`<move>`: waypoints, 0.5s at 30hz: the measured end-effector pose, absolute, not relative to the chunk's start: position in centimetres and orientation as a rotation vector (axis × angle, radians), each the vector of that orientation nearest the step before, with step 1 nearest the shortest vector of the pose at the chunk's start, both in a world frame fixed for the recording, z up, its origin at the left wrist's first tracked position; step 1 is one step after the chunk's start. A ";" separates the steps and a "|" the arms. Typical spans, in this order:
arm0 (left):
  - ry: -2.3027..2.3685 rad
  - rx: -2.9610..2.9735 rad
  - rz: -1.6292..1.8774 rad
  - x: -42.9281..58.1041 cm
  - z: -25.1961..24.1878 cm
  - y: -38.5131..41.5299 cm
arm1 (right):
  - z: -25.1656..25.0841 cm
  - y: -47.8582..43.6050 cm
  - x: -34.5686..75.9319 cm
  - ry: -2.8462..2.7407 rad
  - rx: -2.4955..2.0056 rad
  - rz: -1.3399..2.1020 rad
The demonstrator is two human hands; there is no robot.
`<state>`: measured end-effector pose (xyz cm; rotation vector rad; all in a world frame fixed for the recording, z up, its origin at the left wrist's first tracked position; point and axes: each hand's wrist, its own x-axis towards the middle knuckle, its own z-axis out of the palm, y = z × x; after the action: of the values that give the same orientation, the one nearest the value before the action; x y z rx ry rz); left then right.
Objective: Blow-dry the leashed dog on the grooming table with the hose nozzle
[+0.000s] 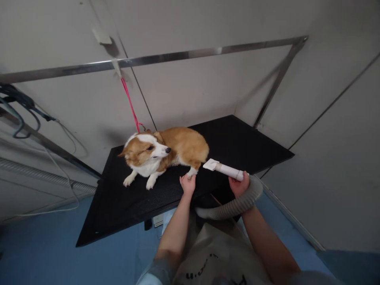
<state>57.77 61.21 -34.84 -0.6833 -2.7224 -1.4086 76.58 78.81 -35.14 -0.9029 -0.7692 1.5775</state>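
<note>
A tan and white dog [181,144] lies on a black grooming table [124,213], its head turned toward the right. My left hand [188,184] is closed around the dog's hind paw [192,172] near the front edge. In my right hand [240,184] is the white dryer nozzle [228,170], whose flat tip points left at the dog's rear without touching it. From the nozzle a grey ribbed hose [237,204] curves down and back under my forearm. A pink leash [130,103] runs from the dog's neck up to the rail.
A metal rail frame [178,55] stands above the table along the wall. Dark looped cords [20,103] hang at the left, above another ribbed hose [44,172] and a thin white cable [71,182]. Blue floor [103,253] shows below the table.
</note>
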 end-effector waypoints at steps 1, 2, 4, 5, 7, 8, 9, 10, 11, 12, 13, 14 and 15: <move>-2.717 -0.678 -1.419 58.2 -34.5 61.6 | -35.3 78.7 76.5 -0.752 -0.919 1.589; -2.708 -0.674 -1.434 58.6 -34.0 62.2 | -35.4 78.6 76.4 -0.737 -0.935 1.595; -2.692 -0.660 -1.469 59.4 -32.6 63.5 | -35.4 78.1 76.2 -0.727 -0.950 1.605; -2.689 -0.650 -1.484 59.7 -31.7 64.2 | -35.3 77.9 76.1 -0.738 -0.942 1.614; -2.706 -0.636 -1.497 60.1 -30.0 65.5 | -35.1 77.4 75.8 -0.773 -0.906 1.647; -2.726 -0.628 -1.493 60.1 -29.1 66.0 | -35.0 77.2 75.6 -0.789 -0.889 1.669; -2.749 -0.619 -1.482 60.1 -28.4 66.5 | -35.0 77.1 75.4 -0.803 -0.875 1.690; -2.771 -0.608 -1.466 60.1 -27.7 66.8 | -35.1 77.0 75.2 -0.823 -0.863 1.709; -2.791 -0.596 -1.449 60.1 -27.2 67.1 | -35.2 77.0 74.9 -0.855 -0.846 1.729; -2.804 -0.584 -1.435 60.1 -26.8 67.4 | -35.4 77.1 74.6 -0.891 -0.822 1.751; -2.808 -0.575 -1.428 60.2 -26.5 67.7 | -35.6 77.3 74.3 -0.916 -0.795 1.775; -2.808 -0.567 -1.428 60.3 -26.3 67.9 | -35.9 77.4 74.0 -0.917 -0.773 1.799; -2.804 -0.561 -1.431 60.5 -26.2 68.2 | -36.1 77.5 73.6 -0.889 -0.760 1.824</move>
<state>60.47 68.16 -26.21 -0.5607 -2.8042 -1.4314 73.60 77.53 -36.10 -0.7596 -0.8890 1.8235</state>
